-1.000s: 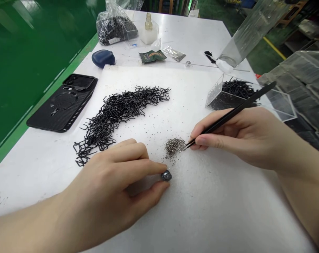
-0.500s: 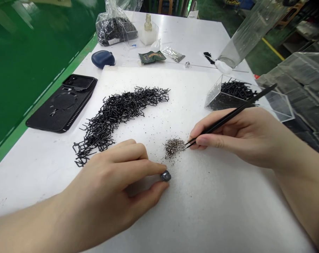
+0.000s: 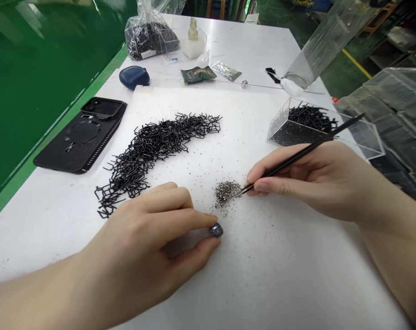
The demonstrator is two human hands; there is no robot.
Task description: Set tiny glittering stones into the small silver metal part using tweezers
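Between thumb and forefinger, my left hand [image 3: 152, 243] pinches a small dark, shiny rounded-square piece [image 3: 216, 229] just over the white work surface. My right hand [image 3: 297, 181] grips black tweezers [image 3: 297, 156] like a pen. Their tips reach the right edge of a little heap of tiny glittering grains [image 3: 225, 192]; whether a grain sits between the tips is too small to tell. Beyond my left hand lies a long curved pile of thin bent black pieces [image 3: 159, 144].
A black phone [image 3: 84, 135] lies at the left, with a dark blue rounded case [image 3: 134, 77] behind it. Clear boxes holding black pieces [image 3: 311, 118] stand at the right. Farther back are a bag of black pieces [image 3: 149, 41], a small bottle [image 3: 193, 30] and a green packet [image 3: 198, 74].
The tweezers' tips have come closer together at the edge of the grain heap, and their rear end has dipped slightly. My left hand and its piece stay in place.
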